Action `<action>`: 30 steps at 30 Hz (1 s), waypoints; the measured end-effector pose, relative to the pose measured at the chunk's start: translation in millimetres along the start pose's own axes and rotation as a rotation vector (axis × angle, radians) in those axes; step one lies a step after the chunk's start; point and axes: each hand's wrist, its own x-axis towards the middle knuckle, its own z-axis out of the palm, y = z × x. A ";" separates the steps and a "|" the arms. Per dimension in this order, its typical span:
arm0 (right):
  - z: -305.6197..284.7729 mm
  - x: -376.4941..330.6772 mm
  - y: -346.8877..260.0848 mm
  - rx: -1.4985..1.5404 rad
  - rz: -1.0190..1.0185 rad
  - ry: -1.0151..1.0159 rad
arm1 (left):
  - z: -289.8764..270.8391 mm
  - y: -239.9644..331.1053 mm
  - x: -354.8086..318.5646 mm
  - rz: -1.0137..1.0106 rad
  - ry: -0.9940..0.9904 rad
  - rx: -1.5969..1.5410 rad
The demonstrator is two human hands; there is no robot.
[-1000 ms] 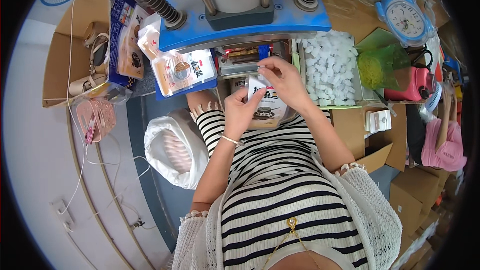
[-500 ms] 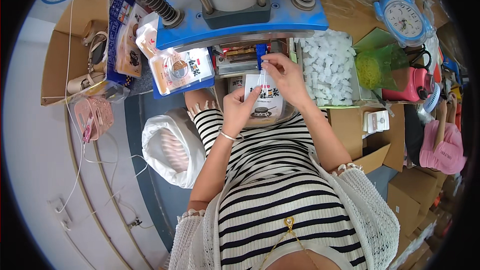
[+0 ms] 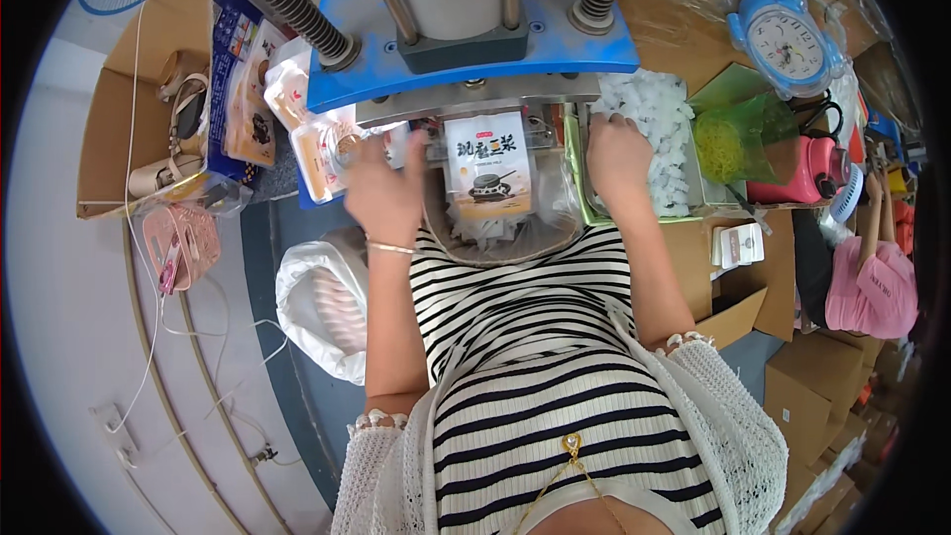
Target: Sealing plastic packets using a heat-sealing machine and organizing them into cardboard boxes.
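Note:
A white and tan printed pouch [image 3: 490,168] hangs upright at the lower edge of the press's metal plate [image 3: 475,99], with neither hand on it; its top edge is hidden. My left hand [image 3: 386,193], blurred by motion, is at the near edge of a stack of similar flat pouches [image 3: 322,144], its thumb apart from the fingers. I cannot see it gripping any pouch. Over the left side of a box of small white plastic pieces [image 3: 659,139] is my right hand [image 3: 619,159]. Its fingers point down among the pieces, and their tips are hidden.
Below the hanging pouch a bin [image 3: 555,243] bulges toward my lap. A white bag [image 3: 307,307] stands at left, near an open carton [image 3: 119,139]. A blue alarm clock [image 3: 788,45] and a pink appliance [image 3: 797,173] are at right, where a person in pink [image 3: 872,287] sits farther off.
Both hands have let go of the pouch, which now hangs from the press. My left hand moved left to the pouch stack, my right hand moved right to the box of white pieces.

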 end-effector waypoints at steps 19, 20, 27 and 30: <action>-58.5 -9.2 -64.5 1.465 -0.038 -0.177 | 3.4 12.1 -57.4 -0.061 -0.236 -0.835; -52.2 -6.1 -66.1 1.387 -0.099 -0.240 | 11.0 14.0 -59.0 -0.062 -0.241 -0.837; -18.2 -13.8 -67.0 1.274 0.031 -0.184 | 47.4 6.2 -49.8 -0.105 -0.393 -1.011; -20.5 -10.2 -54.1 1.032 -0.030 -0.074 | 52.0 8.0 -24.0 -0.199 -0.300 -1.122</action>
